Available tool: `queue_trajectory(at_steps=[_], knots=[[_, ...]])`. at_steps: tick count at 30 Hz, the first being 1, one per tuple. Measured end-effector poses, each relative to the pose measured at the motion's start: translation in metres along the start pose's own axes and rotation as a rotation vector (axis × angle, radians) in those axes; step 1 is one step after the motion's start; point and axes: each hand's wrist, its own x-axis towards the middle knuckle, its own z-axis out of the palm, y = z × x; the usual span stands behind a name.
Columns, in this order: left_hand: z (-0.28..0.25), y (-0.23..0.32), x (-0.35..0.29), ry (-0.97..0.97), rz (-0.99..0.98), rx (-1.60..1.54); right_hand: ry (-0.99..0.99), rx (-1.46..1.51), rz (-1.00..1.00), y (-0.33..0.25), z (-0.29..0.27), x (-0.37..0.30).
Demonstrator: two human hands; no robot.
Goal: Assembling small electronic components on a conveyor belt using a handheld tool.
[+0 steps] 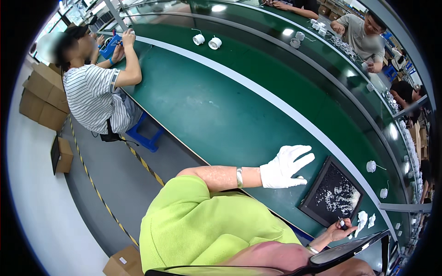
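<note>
My left hand [286, 168], in a white glove, hovers over the green table [207, 115] with its fingers spread and nothing in it. It is just left of a shallow black tray [317, 214]. Many small silvery pieces [338, 195] lie scattered in that tray, too small to name. At the tray's near right corner my bare right hand [337, 232] is closed round a small dark-handled tool [343, 224] with a thin metal tip. Its exact kind is not clear. Crumpled white cloth, perhaps a glove [362, 224], lies beside the right hand.
A pale strip [258, 87] divides the table from a green conveyor belt. Round white parts with wires [215, 43] sit along the belt, including one beyond the tray [371, 166]. Left, a person in a striped shirt [94, 99] sits on a blue stool [146, 133]. Other people work across the line.
</note>
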Motion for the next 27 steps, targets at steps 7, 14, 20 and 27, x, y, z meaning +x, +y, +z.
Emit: queue_trajectory(at_steps=[7,14,20,27], knots=[[-0.156,0.037,-0.018,-0.956,-0.933,-0.389,-0.076,0.145,0.021,-0.001,-0.007,0.004],[-0.165,-0.051,-0.248,-1.187,-1.813,0.09,-0.102,0.209,0.018,0.001,-0.013,0.001],[-0.12,-0.073,-0.333,-0.99,-1.766,0.248,-0.082,0.212,0.025,-0.001,-0.009,-0.003],[-0.119,-0.097,-0.339,-0.978,-1.695,0.277,-0.075,0.147,0.027,-0.001,0.003,-0.005]])
